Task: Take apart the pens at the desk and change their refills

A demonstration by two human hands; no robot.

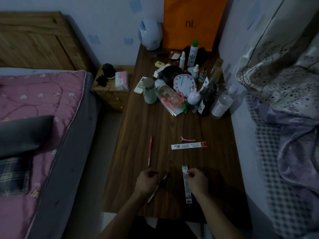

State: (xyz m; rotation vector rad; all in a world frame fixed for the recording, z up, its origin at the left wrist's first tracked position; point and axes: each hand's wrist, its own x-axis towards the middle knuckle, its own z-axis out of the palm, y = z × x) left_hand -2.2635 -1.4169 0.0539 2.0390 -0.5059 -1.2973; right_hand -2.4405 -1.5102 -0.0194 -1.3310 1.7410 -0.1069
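1. While our left hand [147, 181] curls round the dark pen [163, 181] near the desk's [172, 125] front edge, we judge it steadied for opening.
2. Our right hand [196, 180] pinches the refill packet [186, 190] near its top, likely to tear it.
3. The red pen [149, 150] waits just beyond, untouched.

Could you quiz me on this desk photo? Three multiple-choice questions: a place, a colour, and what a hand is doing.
1. The pink hair clip lies: A) just beyond the crosswise refill packet B) on the bed C) inside a drawer.
2. The tall bag at the desk's back is: A) green B) orange C) black.
3. The right hand: A) hangs off the desk B) grips a bottle C) pinches the near refill packet.
Answers: 1 A, the clip lies right behind that packet; 2 B, it is plainly orange; 3 C, its fingertips meet the packet's upper part.
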